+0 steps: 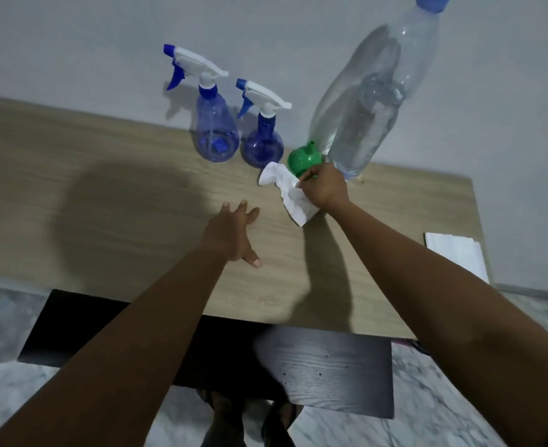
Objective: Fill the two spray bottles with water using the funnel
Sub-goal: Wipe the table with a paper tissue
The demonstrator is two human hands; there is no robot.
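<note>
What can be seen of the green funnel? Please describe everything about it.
The green funnel looks like smooth plastic, with a round bowl and a short narrow spout. The spout points up and away, the wide mouth down toward the wooden table. It sits between the smaller spray bottle and the large water bottle. The right hand, also holding a white tissue, grips its near edge.

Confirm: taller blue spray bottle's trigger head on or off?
On. The white trigger head sits on the neck of the taller translucent blue plastic spray bottle; tightness cannot tell.
</note>
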